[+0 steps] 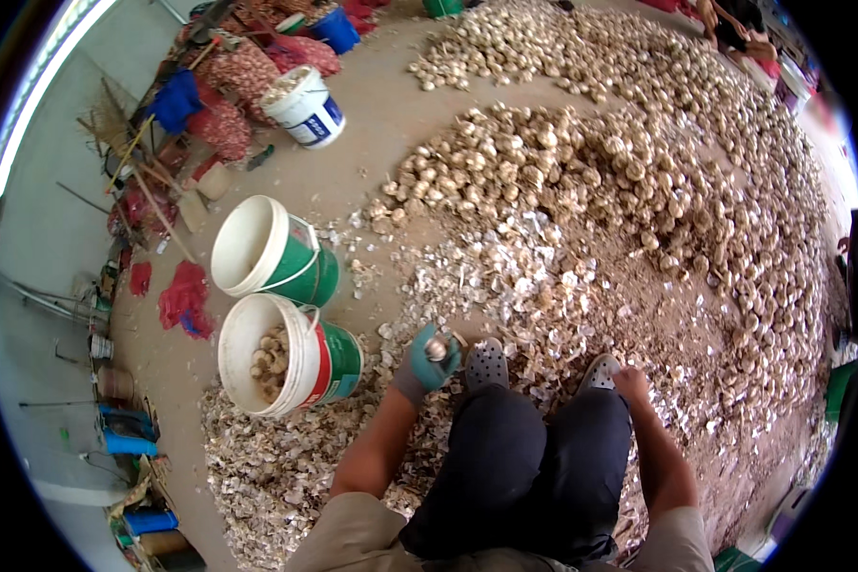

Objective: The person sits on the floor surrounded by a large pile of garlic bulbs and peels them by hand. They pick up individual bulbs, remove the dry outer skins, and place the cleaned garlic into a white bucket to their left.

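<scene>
My left hand [423, 366], in a teal work glove, is closed around a garlic bulb [436, 349] whose pale side shows between the fingers. It is held in front of my left shoe, right of the nearer bucket [334, 360]. That white, red and green bucket leans toward the left, with several garlic bulbs [271, 366] inside. Bare and curled, my right hand [631, 383] is beside my right knee, close to the grey clog [599, 370]. Its fingers are mostly hidden, so what it grips does not show.
A broad heap of garlic [629, 181] spreads ahead and to the right. Loose papery skins [515, 276] cover the floor around my feet. Beyond the near bucket stands a green-and-white bucket [296, 262]; a white pail [305, 110] and red mesh sacks [238, 81] are farther back.
</scene>
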A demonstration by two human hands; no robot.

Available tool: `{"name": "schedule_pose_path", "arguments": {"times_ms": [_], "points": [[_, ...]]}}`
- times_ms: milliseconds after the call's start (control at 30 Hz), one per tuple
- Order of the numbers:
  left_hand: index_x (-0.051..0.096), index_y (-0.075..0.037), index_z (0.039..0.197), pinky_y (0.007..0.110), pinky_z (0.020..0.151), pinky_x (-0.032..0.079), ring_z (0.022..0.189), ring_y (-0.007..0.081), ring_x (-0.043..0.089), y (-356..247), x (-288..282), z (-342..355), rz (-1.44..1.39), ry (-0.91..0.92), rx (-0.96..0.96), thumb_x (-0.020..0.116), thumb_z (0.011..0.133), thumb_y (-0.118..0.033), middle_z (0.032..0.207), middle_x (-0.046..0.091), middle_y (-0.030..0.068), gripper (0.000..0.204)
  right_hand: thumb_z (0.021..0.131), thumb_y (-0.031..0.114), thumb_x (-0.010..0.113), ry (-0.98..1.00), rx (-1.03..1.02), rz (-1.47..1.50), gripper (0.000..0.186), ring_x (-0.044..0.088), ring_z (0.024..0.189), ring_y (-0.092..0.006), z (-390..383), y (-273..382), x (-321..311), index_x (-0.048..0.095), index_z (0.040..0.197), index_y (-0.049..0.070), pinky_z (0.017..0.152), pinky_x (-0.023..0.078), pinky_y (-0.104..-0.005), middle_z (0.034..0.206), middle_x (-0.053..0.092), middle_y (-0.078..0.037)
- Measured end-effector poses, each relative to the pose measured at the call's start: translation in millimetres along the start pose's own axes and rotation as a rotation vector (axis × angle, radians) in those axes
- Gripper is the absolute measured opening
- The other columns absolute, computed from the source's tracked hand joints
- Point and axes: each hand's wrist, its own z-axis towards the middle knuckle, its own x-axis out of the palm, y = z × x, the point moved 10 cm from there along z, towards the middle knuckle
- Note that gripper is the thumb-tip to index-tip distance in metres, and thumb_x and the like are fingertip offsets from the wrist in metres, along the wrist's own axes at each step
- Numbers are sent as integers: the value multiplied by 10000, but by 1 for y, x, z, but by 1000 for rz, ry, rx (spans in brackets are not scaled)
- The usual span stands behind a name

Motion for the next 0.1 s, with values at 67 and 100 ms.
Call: {"name": "schedule_pose_path", "arguments": {"times_ms": [67,100], "points": [[591,-81,995,386,708,582,803,207,630,-69,-49,-7,27,51,122,612,916,-296,881,619,86,230,812,230,597,154,-327,-490,239,687,774,-393,-18,-33,11,731,781,35,734,539,-487,823,707,-204],[588,-73,1033,399,726,592,831,228,639,-100,-85,-9,-178,-203,95,600,926,-289,922,619,100,241,812,230,597,154,-317,-494,239,687,774,-393,-21,-42,12,731,781,35,734,539,-487,823,707,-204]]}}
